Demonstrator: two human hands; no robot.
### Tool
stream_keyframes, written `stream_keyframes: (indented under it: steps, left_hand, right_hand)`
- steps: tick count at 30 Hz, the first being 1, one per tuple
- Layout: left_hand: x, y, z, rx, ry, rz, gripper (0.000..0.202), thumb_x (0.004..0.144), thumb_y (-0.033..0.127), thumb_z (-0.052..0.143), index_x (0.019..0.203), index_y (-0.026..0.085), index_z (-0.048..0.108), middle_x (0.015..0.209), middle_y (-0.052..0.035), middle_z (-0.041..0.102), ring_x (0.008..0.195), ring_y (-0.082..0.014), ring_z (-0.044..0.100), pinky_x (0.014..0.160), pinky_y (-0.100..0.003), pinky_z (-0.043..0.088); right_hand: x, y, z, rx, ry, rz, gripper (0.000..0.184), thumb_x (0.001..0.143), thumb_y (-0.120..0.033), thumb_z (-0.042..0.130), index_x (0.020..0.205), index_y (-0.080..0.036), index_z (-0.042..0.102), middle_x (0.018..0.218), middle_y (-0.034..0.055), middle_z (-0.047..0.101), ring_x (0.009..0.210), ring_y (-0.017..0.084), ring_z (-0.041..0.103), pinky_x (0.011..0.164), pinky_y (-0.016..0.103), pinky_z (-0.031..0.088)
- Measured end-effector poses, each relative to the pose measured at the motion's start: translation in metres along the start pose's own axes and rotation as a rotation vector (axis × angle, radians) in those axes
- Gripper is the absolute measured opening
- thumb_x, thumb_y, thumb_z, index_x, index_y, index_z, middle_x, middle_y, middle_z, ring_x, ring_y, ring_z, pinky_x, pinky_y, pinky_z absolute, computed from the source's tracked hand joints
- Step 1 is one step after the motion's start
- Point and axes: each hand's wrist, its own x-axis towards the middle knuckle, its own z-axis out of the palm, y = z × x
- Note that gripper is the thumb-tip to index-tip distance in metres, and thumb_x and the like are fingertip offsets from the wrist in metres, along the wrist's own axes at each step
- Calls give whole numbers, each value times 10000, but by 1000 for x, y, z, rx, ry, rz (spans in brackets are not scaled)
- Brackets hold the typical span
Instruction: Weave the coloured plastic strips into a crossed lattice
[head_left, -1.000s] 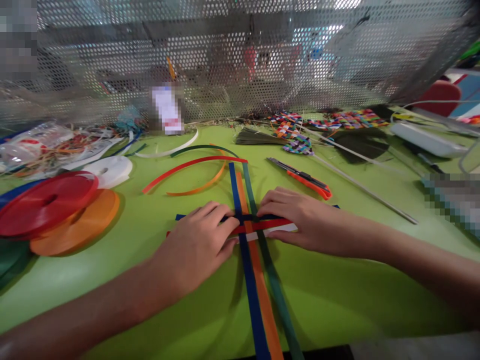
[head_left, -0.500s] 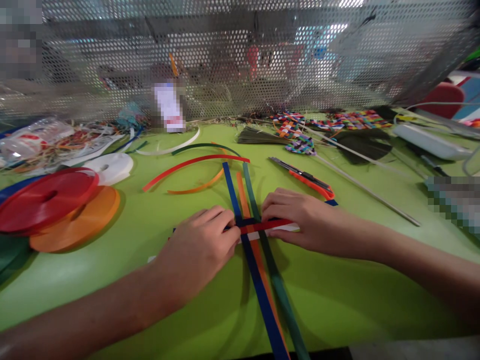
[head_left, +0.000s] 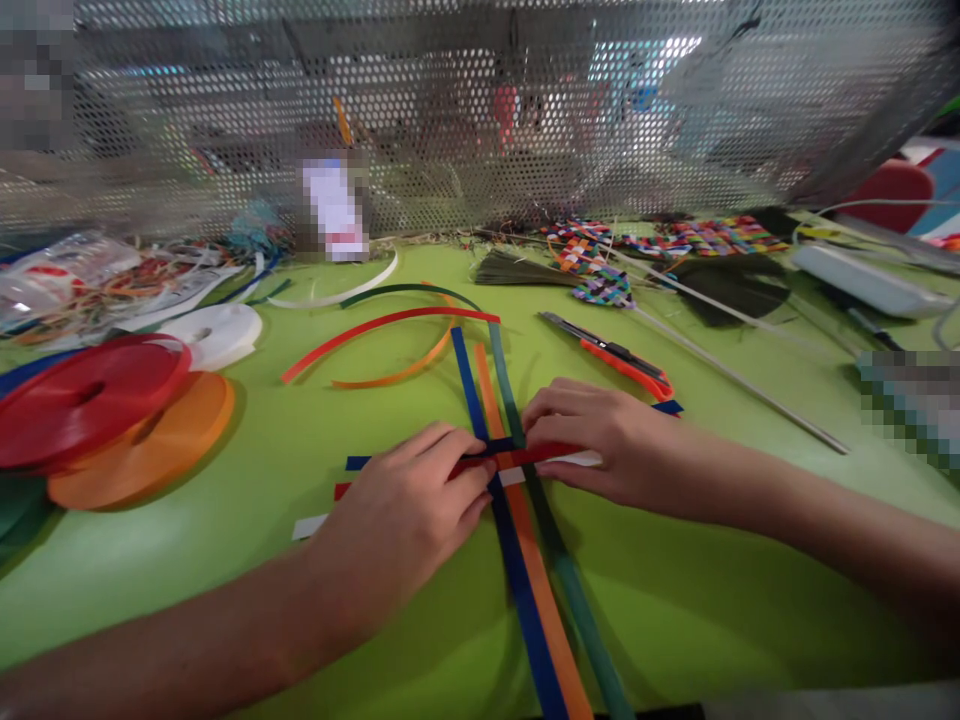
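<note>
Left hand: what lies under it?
Blue, red and white strips run crosswise under the left hand, their ends sticking out on its left. How they cross the blue strip beneath the fingers is covered.

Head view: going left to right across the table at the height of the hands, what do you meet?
Red ribbon reel → orange ribbon reel → left hand → blue, orange and green strips → right hand → orange utility knife → thin metal rod.
</note>
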Motion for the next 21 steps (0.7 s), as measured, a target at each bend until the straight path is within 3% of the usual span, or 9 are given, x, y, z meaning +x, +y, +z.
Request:
stream_keyframes:
  steps: [6,10,16,21]
  left_hand:
    - [3,2,1,-43,17,36,195,988,103,515,1037,71,701,1009,-122,663,968,-263,627,844,-439,619]
    - [3,3,-2,-25,-8,37,211,997,97,488,1036,63,692,993,-120,661,937,-258,621,814,-430,626]
    - [2,2,-2,32,-61,35,134,952,79,571,1021,74,686,991,-112,652,938,-263,611,817,-437,624]
    - [2,3,-1,37,-74,37,183,962,80,550,1084,69,686,1021,-120,654,973,-257,603,852,-417,605]
  right_hand:
    - [2,1,3,35,6,-4,105,962,-222,627,1027,-161,682,1014,99,651,960,219,591,826,352,497]
    - [2,5,11,44,64,22,150,952,-278,651,1045,-164,679,1037,105,643,960,220,600,828,352,519]
    - [-2,8,20,83,162,-5,150,954,-240,641,1081,-169,676,1041,108,642,979,209,615,853,343,539]
    - [-2,8,22,79,180,-36,154,955,-221,632,1086,-169,694,1013,103,642,938,204,618,817,339,541]
